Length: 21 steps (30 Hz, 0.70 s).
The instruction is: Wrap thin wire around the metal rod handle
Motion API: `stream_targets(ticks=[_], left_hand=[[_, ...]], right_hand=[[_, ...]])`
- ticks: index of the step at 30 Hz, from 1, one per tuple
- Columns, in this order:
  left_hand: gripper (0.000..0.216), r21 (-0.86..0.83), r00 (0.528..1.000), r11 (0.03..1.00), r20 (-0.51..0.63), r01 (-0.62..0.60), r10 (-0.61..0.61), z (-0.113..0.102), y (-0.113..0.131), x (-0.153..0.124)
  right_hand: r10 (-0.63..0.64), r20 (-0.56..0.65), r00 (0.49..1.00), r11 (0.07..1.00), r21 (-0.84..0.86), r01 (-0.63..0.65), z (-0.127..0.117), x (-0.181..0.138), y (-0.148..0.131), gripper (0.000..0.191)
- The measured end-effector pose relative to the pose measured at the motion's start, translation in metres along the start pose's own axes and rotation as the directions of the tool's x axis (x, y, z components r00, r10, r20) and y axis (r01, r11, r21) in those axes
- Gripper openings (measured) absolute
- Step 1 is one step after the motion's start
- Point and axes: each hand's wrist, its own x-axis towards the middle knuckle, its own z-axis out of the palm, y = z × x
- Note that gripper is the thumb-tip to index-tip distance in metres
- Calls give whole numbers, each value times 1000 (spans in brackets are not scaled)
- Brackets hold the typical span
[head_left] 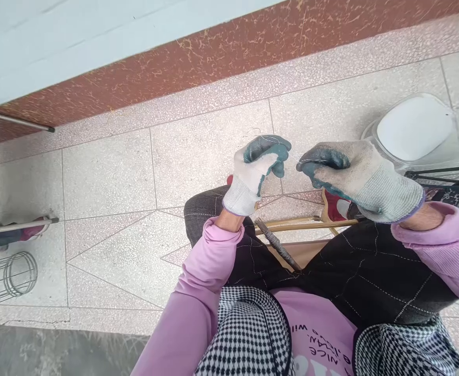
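Observation:
Both my hands wear white work gloves with grey-green coated palms and are held up in front of my lap, a small gap apart. A thin wire (293,156) runs across that gap. My left hand (263,162) is closed on the wire, and a loose curled end sticks up past its fingers. To the right, my right hand (335,164) pinches the wire between thumb and fingers. Below them, a short stick wound with wire (277,243) rests between my thighs, leaning at a slant.
A white-lidded container (415,127) stands on the floor at right, near a dark folding frame (437,175). At far left are a metal frame (18,227) and a wire cage (20,274), with another person's shoe (35,230) close by. A wall with a red-brown base (214,57) runs along the top.

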Motion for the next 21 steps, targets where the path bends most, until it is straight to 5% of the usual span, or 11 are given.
stream_targets(ticks=[5,10,16,21], left_hand=[[33,-8,997,997,21,-74,74,0,-3,0],[32,64,997,995,25,-72,71,-2,0,-3],[37,14,985,1000,169,-27,24,-5,8,-3],[42,-8,998,998,22,55,-55,-2,11,-4]], right_hand=[[-10,-49,999,976,-220,-1,0,-1,-2,21],[-38,-51,998,970,-241,25,0,0,-3,24],[-35,-86,996,954,-298,8,-1,0,1,24],[-89,-69,994,953,-296,65,-2,1,1,22]])
